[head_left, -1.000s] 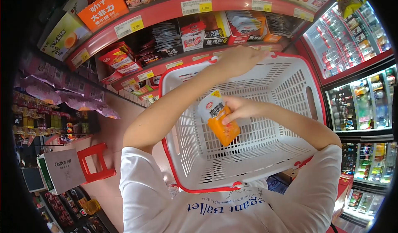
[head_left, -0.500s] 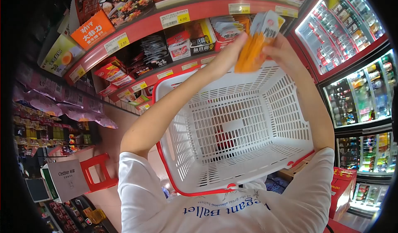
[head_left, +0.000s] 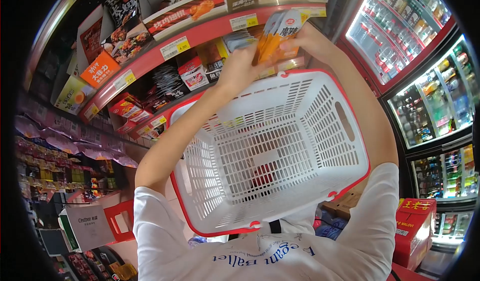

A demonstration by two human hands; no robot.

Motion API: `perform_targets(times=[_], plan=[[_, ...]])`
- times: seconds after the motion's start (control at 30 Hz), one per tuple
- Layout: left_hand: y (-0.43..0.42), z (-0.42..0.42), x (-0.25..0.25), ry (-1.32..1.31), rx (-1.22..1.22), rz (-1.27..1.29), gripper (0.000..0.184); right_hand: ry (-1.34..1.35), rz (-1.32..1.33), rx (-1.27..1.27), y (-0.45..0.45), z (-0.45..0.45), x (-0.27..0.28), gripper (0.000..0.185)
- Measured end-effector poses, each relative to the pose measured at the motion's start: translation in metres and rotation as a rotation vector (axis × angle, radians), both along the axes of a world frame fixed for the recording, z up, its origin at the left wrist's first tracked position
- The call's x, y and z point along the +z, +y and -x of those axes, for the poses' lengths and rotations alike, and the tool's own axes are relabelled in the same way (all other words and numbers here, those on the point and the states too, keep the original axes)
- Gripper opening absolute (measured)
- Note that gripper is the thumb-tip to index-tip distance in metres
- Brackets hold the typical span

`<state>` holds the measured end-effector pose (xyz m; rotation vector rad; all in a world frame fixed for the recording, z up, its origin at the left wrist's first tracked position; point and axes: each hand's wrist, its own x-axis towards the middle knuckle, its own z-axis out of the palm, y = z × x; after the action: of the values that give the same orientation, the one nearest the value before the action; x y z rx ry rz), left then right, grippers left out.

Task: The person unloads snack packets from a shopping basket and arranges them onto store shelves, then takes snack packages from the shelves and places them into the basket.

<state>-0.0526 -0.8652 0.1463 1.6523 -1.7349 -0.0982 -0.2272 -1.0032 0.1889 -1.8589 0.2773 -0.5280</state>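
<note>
Several orange-and-silver snack packets (head_left: pixel 280 35), fanned together, are held between my two hands at the front of the shelf. My left hand (head_left: pixel 241 65) is closed on their left edge. On the other side, the fingers of my right hand (head_left: pixel 306 42) press against the packets' lower right part. Below them, in front of my torso, is a white slatted shopping basket (head_left: pixel 327 153) with a red rim; neither hand grips it. The basket's bottom shows through, with something dark red visible beyond its slots. Some of my left fingers are hidden by the packets.
A red-edged store shelf (head_left: pixel 150 61) curves across the front, carrying boxed snacks and price tags. Lit drink coolers (head_left: pixel 400 31) stand on the right, above a red carton (head_left: pixel 414 226). At left are hanging bags (head_left: pixel 75 131) and a white box (head_left: pixel 87 223).
The packets and both hands have shifted left in the view, and the packets now spread apart with their print clearer. The basket has also moved slightly left and down.
</note>
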Motion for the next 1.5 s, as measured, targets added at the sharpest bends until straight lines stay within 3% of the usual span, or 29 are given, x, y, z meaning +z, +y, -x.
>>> perform_targets(times=[0.17, 0.23, 0.33, 0.47, 0.53, 0.6, 0.67, 0.73, 0.83, 0.97, 1.07, 1.13, 1.23, 1.33, 1.5], plan=[[-0.033, 0.015, -0.001, -0.194, 0.023, 0.058, 0.041, 0.046, -0.078, 0.001, -0.028, 0.026, -0.009, 0.04], [-0.048, 0.028, 0.003, -0.243, -0.015, -0.07, 0.043, 0.036, -0.169, 0.017, -0.045, 0.037, -0.027, 0.041], [-0.073, 0.039, 0.003, -0.234, -0.086, -0.248, 0.044, -0.109, -0.323, 0.02, -0.078, 0.048, -0.063, 0.043], [-0.114, 0.04, -0.024, -0.161, -0.172, -0.285, 0.043, -0.121, -0.377, -0.045, -0.088, 0.064, -0.09, 0.044], [-0.134, 0.035, -0.044, -0.164, -0.19, -0.247, 0.043, -0.122, -0.387, -0.211, -0.083, 0.066, -0.097, 0.043], [-0.142, 0.035, -0.056, -0.164, -0.207, -0.213, 0.043, -0.131, -0.311, -0.276, -0.08, 0.063, -0.1, 0.037], [-0.143, 0.035, -0.068, 0.035, -0.169, -0.19, 0.041, -0.098, -0.208, -0.34, -0.082, 0.061, -0.104, 0.033], [-0.145, 0.034, -0.071, 0.009, -0.164, -0.205, 0.042, -0.068, -0.148, -0.395, -0.092, 0.051, -0.117, 0.039], [-0.146, 0.03, -0.079, -0.115, 0.023, -0.155, 0.046, -0.108, 0.345, -0.641, -0.11, 0.034, -0.139, 0.054], [-0.145, 0.03, -0.076, -0.207, 0.079, -0.139, 0.044, -0.232, 0.044, -0.522, -0.102, 0.031, -0.127, 0.051], [-0.147, 0.035, -0.074, -0.226, 0.111, -0.114, 0.044, -0.045, -0.084, -0.535, -0.095, 0.033, -0.119, 0.045], [-0.15, 0.035, -0.075, -0.158, 0.09, -0.092, 0.044, -0.323, -0.129, -0.466, -0.091, 0.029, -0.119, 0.037], [-0.16, 0.03, -0.087, -0.033, 0.033, 0.01, 0.044, -0.317, 0.056, -0.542, -0.094, 0.025, -0.121, 0.032], [-0.161, 0.029, -0.092, -0.039, 0.011, 0.122, 0.043, -0.353, 0.08, -0.565, -0.092, 0.023, -0.117, 0.03], [-0.155, 0.031, -0.081, -0.004, 0.036, -0.025, 0.05, -0.369, 0.122, -0.581, -0.09, 0.019, -0.114, 0.027]])
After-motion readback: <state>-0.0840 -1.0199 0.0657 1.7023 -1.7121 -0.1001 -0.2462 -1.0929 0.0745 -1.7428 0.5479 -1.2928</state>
